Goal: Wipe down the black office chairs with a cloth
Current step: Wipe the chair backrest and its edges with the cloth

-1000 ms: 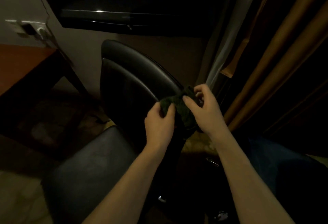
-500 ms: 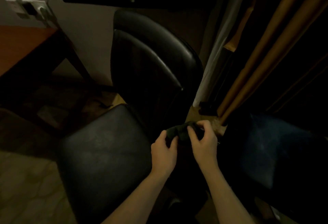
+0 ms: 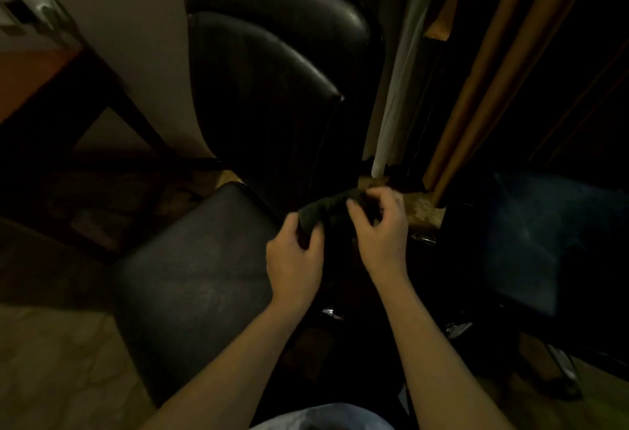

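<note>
1. Dark cloth (image 3: pixel 326 210) bunched mid-frame, just above chair (image 3: pixel 272 96) seat's right edge.
2. Left hand (image 3: pixel 294 261) grips its near end, fingers curled.
3. Right hand (image 3: pixel 381 228) pinches its far end.

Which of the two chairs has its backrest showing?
The black chair on the left, with its tall curved backrest in view. Of the chair on the right, only a dim seat shows.

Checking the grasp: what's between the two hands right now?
In the head view, the dark cloth spans the gap: the left hand grips its near-left end and the right hand pinches the other end, over the black chair.
</note>
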`<control>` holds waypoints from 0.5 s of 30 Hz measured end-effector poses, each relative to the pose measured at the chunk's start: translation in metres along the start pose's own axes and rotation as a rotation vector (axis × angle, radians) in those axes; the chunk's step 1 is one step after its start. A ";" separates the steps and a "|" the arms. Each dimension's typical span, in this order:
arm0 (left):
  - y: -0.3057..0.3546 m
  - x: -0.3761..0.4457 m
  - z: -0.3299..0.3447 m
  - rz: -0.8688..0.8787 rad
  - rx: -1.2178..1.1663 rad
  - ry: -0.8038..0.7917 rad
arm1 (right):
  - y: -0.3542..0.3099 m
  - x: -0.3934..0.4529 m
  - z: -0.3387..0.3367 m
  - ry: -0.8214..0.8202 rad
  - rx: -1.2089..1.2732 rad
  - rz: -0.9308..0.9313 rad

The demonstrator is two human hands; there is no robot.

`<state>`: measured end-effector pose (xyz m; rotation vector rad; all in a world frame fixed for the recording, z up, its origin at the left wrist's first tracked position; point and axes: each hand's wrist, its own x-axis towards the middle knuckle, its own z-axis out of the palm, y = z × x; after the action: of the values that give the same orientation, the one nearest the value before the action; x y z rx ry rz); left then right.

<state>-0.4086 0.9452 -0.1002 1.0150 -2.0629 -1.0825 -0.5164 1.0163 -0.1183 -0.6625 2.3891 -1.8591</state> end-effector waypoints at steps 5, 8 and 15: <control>0.038 0.045 0.007 0.081 0.018 0.138 | -0.032 0.039 0.007 0.101 0.018 -0.145; 0.039 0.053 0.014 0.113 0.120 0.139 | -0.027 0.037 0.018 0.072 -0.019 -0.193; -0.006 0.038 0.022 -0.016 0.272 0.078 | 0.008 0.010 0.039 0.019 -0.121 0.090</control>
<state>-0.4438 0.9203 -0.1110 1.1860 -2.1803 -0.7693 -0.5169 0.9782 -0.1346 -0.5375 2.5151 -1.7053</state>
